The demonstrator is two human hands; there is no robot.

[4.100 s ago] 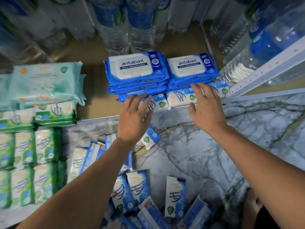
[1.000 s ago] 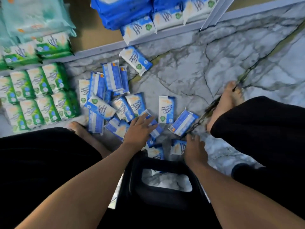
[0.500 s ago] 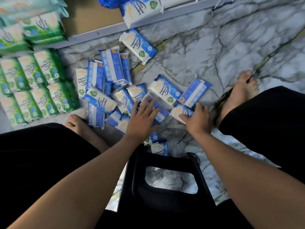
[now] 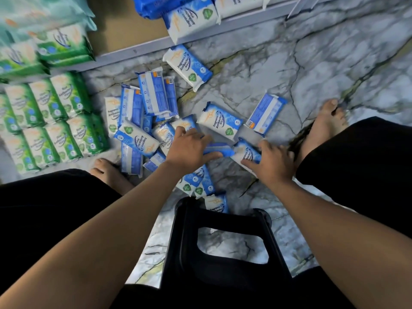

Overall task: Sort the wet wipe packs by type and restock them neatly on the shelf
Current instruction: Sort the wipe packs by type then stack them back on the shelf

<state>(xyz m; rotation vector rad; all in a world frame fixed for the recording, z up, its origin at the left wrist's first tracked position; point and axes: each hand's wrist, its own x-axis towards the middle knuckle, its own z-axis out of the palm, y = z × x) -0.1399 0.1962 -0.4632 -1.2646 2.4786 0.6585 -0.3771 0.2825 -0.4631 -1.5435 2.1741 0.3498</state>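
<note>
Several blue-and-white wipe packs [image 4: 153, 101] lie scattered on the marble floor. My left hand [image 4: 189, 148] grips one blue pack [image 4: 218, 149], seen edge-on, between fingers and thumb. Just to its right, my right hand [image 4: 270, 162] holds another blue-and-white pack [image 4: 246, 151], fingers over its top and thumb at its near edge. Two more loose packs [image 4: 219, 121] lie just beyond my hands. More blue-and-white packs [image 4: 191, 18] stand at the shelf's front edge [image 4: 133, 52], with big blue packs behind them.
Green wipe packs [image 4: 55, 121] lie in rows on the floor at left, and more green ones [image 4: 62, 45] sit on the shelf. A black stool [image 4: 223, 248] stands between my knees. My bare feet [image 4: 323, 126] flank the pile.
Both hands came down from the shelf to the floor pile. In the last half second the left hand closed on a blue pack and the right hand took hold of the pack beside it.
</note>
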